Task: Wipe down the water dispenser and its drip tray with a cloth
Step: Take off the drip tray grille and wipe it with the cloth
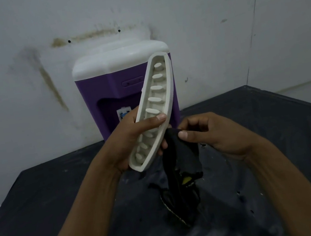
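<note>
left hand (134, 141) grips white drip tray (155, 106), held up tilted in front of purple water dispenser (106, 88). right hand (208, 132) pinches dark cloth (182, 158) just beside tray's lower edge; cloth hangs to dark counter (273, 141).

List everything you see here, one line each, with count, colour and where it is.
water dispenser: 1, purple with white top, on the surface against the wall
drip tray: 1, white, held up tilted in front of the dispenser
cloth: 1, black with yellow bits, hanging down to the surface
surface: 1, dark, speckled, foreground
wall: white, stained, behind
left hand: 1, grips the drip tray
right hand: 1, pinches the cloth's top
</note>
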